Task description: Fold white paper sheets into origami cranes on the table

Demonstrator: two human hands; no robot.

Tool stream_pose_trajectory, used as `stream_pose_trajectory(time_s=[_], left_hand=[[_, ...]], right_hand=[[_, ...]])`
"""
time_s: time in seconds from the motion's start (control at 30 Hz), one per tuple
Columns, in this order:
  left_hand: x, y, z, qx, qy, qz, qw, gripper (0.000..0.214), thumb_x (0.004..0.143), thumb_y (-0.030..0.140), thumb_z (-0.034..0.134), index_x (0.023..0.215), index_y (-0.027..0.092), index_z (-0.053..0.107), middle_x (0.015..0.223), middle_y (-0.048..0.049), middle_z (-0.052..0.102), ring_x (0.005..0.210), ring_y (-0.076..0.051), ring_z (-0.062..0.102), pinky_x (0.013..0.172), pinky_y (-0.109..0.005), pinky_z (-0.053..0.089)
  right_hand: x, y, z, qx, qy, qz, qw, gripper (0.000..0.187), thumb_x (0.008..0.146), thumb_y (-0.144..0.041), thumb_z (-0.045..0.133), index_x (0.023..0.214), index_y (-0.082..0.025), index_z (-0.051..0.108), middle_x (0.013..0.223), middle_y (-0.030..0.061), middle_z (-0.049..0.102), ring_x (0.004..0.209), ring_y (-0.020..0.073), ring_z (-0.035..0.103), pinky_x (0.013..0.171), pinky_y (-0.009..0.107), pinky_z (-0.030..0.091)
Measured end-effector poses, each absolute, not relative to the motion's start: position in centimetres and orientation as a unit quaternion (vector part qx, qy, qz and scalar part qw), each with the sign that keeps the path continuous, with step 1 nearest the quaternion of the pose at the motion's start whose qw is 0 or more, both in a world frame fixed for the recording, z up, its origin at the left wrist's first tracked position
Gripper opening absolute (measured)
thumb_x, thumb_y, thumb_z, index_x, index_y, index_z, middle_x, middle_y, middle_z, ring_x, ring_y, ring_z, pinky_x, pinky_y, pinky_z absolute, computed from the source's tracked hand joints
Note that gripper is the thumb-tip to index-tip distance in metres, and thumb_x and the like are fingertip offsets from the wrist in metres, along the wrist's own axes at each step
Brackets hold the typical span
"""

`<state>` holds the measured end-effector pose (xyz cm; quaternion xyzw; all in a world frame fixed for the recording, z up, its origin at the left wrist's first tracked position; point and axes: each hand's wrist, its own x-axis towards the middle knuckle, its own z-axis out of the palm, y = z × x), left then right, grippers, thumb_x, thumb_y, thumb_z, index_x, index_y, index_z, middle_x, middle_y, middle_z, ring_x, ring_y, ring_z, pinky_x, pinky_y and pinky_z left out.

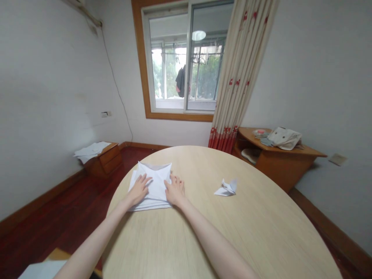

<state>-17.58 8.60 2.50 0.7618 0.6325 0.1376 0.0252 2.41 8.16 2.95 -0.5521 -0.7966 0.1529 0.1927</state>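
On the round table's left side lies a stack of white paper (154,204), its top sheet (158,179) creased and raised at the far corners. My left hand (140,190) rests on the left part of that sheet, fingers spread and flat. At the sheet's right edge is my right hand (175,190), its thumb on the paper and its other fingers bent over the edge. Whether the right fingers pinch the sheet is hard to make out. A small folded white paper figure (227,188), like an origami bird, sits apart on the right.
The pale wooden round table (203,232) fills the foreground. Behind it on the right stands a brown corner desk (279,166) bearing a white cloth bag (286,138). A low brown cabinet (109,159) with papers stands at left. A patterned curtain (238,77) hangs beside the window.
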Motion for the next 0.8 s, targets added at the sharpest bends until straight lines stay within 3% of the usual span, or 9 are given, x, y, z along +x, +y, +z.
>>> stream_pose_trajectory(time_s=[0.13,0.2,0.27,0.37,0.47,0.57,0.63,0.7,0.8], left_hand=[[-17.7,8.3,0.0,0.781,0.614,0.108,0.038,0.066,0.085,0.060,0.047,0.139,0.021,0.048,0.152,-0.0145,0.034,0.141,-0.042,0.021,0.110,-0.053,0.023],[-17.8,8.3,-0.1,0.785,0.610,0.103,0.035,0.070,0.085,0.062,0.046,0.141,0.020,0.046,0.153,-0.0157,0.030,0.142,-0.042,0.017,0.110,-0.054,0.020],[-17.7,8.2,0.6,0.795,0.596,0.109,0.014,0.070,0.086,0.059,0.047,0.141,0.017,0.045,0.153,-0.0154,0.030,0.143,-0.039,0.015,0.113,-0.054,0.015],[-16.3,7.5,3.0,0.808,0.557,0.184,-0.060,0.064,0.089,0.051,0.043,0.142,0.015,0.041,0.150,-0.0136,0.037,0.143,-0.032,0.021,0.116,-0.051,0.008],[-13.2,5.8,6.2,0.802,0.500,0.313,-0.091,0.050,0.094,0.040,0.034,0.135,0.015,0.047,0.140,-0.0111,0.052,0.136,-0.026,0.037,0.116,-0.048,0.014],[-9.2,3.2,8.6,0.816,0.423,0.388,-0.071,0.035,0.094,0.030,0.036,0.114,0.019,0.062,0.117,-0.0095,0.068,0.115,-0.024,0.057,0.111,-0.046,0.029],[-6.9,1.3,9.3,0.828,0.370,0.419,-0.042,0.029,0.093,0.025,0.039,0.101,0.020,0.066,0.103,-0.0085,0.071,0.104,-0.023,0.062,0.104,-0.044,0.038],[-5.1,-0.5,9.4,0.832,0.348,0.431,0.003,0.026,0.093,0.024,0.043,0.099,0.020,0.067,0.101,-0.0091,0.071,0.100,-0.023,0.063,0.096,-0.041,0.044],[-3.6,-2.8,8.6,0.805,0.372,0.448,0.114,0.026,0.093,0.023,0.043,0.099,0.022,0.068,0.105,-0.0097,0.069,0.101,-0.023,0.063,0.090,-0.037,0.048]], right_hand=[[5.0,7.5,2.5,-0.548,-0.810,0.105,0.180,0.044,0.087,-0.034,0.056,0.131,-0.028,0.055,0.158,0.0079,0.021,0.144,0.0325,0.009,0.110,0.055,0.006],[7.9,7.0,3.1,-0.560,-0.799,0.075,0.206,0.046,0.089,-0.035,0.053,0.135,-0.030,0.050,0.159,0.0051,0.019,0.144,0.0293,0.007,0.112,0.051,0.004],[11.8,6.3,3.5,-0.608,-0.750,0.032,0.258,0.047,0.095,-0.026,0.037,0.142,-0.023,0.042,0.158,0.0109,0.016,0.143,0.0296,0.005,0.110,0.054,0.003],[18.0,5.1,3.2,-0.689,-0.557,0.003,0.464,0.039,0.085,-0.020,0.044,0.121,-0.021,0.061,0.149,0.0111,0.029,0.138,0.0300,0.020,0.111,0.049,0.010],[21.9,4.3,1.9,-0.700,-0.520,0.037,0.488,0.043,0.070,-0.015,0.054,0.111,-0.020,0.066,0.149,0.0122,0.026,0.137,0.0331,0.022,0.109,0.049,0.016],[23.3,4.5,0.9,-0.701,-0.505,0.097,0.495,0.049,0.062,-0.018,0.060,0.110,-0.021,0.067,0.147,0.0141,0.032,0.135,0.0379,0.027,0.106,0.054,0.018],[23.6,4.8,0.8,-0.692,-0.492,0.147,0.507,0.043,0.064,-0.027,0.062,0.106,-0.019,0.068,0.135,0.0164,0.048,0.126,0.0380,0.039,0.104,0.055,0.023],[23.7,4.5,1.2,-0.669,-0.488,0.201,0.524,0.040,0.071,-0.041,0.058,0.099,-0.016,0.069,0.115,0.0155,0.062,0.114,0.0342,0.050,0.099,0.050,0.033],[23.1,1.8,2.6,-0.619,-0.492,0.292,0.539,0.055,0.076,-0.061,0.048,0.091,-0.012,0.069,0.092,0.0134,0.068,0.093,0.0295,0.061,0.083,0.042,0.046]])
